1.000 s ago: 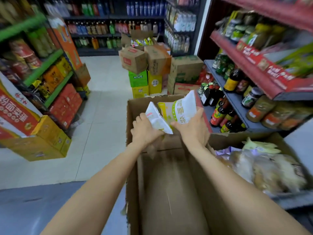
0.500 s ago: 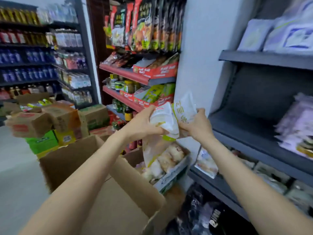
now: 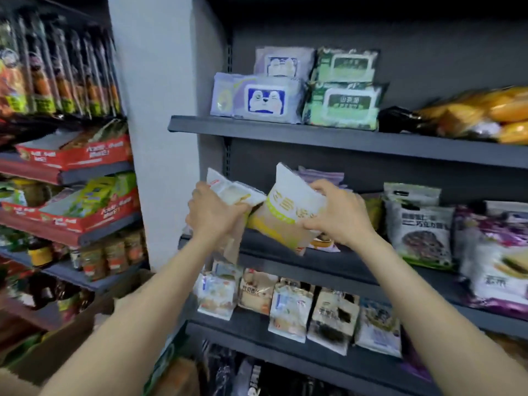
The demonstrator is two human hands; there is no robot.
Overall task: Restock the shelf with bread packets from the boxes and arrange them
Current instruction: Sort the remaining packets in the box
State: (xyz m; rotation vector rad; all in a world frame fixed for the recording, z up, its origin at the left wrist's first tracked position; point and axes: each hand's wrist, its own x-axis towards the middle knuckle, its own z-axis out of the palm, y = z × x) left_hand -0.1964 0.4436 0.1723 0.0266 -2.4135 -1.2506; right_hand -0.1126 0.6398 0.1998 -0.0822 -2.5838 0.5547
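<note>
Head view: right hand (image 3: 340, 215) grips tilted bread packet (image 3: 288, 212).

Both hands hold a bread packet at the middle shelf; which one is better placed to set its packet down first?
Right. The right hand holds the white packet with yellow-green lettering already over the dark grey middle shelf; the left hand holds its white bread packet by the shelf's left end.

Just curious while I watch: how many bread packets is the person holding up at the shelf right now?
2. The left hand grips one white packet at the shelf's left end; the right hand grips a yellow-and-white packet beside it, over the middle shelf. Nothing suggests a hidden third.
</note>
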